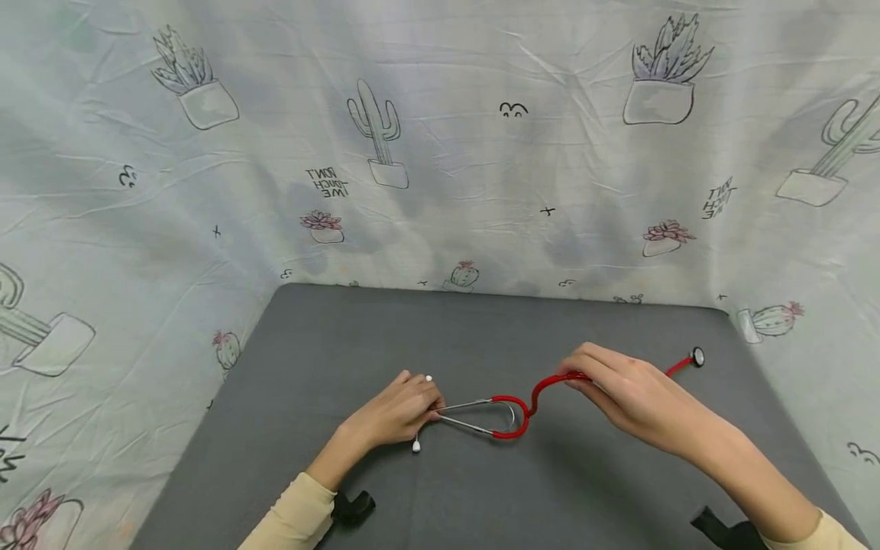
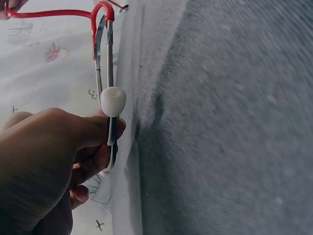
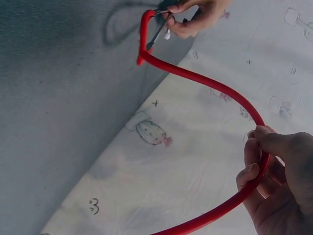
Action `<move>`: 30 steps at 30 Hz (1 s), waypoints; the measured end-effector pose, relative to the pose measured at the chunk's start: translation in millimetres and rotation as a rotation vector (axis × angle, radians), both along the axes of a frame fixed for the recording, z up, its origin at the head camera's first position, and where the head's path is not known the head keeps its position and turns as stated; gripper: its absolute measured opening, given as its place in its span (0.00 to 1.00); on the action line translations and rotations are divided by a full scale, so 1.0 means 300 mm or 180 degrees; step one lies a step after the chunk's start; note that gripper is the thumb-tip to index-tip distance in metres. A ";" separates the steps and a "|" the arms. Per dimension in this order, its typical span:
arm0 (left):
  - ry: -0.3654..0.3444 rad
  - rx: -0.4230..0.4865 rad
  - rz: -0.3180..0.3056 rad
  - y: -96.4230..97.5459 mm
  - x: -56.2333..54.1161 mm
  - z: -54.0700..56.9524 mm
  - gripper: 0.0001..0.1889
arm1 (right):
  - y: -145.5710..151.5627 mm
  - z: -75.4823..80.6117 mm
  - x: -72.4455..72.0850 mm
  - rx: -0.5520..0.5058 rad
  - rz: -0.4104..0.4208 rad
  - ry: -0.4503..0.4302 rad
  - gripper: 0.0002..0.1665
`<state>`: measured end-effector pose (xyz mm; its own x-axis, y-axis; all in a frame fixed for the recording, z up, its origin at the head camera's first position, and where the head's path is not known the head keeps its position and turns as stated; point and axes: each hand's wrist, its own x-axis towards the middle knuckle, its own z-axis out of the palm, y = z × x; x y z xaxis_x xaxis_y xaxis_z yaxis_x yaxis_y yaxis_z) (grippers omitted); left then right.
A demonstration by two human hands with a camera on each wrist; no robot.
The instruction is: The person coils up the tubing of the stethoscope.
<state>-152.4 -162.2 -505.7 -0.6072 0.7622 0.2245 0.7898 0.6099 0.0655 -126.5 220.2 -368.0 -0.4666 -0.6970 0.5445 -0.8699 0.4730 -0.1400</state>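
A red stethoscope (image 1: 510, 435) is stretched between my two hands over the grey table. My left hand (image 1: 402, 409) pinches its metal ear tubes close to the white ear tips; one ear tip (image 2: 113, 101) shows large in the left wrist view. With curled fingers, my right hand (image 1: 622, 386) grips the red tubing (image 3: 215, 88) partway along. Beyond that hand, at the right, the round chest piece (image 1: 697, 357) shows at the tube's end. The Y-shaped joint hangs between the hands, and its shadow falls on the table in the right wrist view.
The grey tabletop (image 1: 344, 328) has a pale cloth (image 1: 440, 153) printed with cacti behind it and at both sides. Black straps (image 1: 354, 509) are at both wrists, below the light sleeves (image 1: 296, 512).
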 end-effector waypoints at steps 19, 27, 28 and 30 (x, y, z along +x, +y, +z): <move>0.0038 -0.0034 -0.0268 0.086 0.023 0.048 0.04 | -0.101 -0.008 -0.099 -0.0010 0.0521 -0.0552 0.15; 0.0161 -0.0022 -0.0334 0.105 0.027 0.080 0.03 | -0.121 -0.068 -0.173 -0.0169 0.0687 -0.1099 0.16; 0.0180 -0.0016 -0.0353 0.108 0.026 0.083 0.03 | -0.123 -0.075 -0.182 -0.0189 0.0697 -0.1159 0.16; 0.0218 0.0005 -0.0387 0.114 0.024 0.092 0.03 | -0.128 -0.089 -0.198 -0.0233 0.0727 -0.1277 0.16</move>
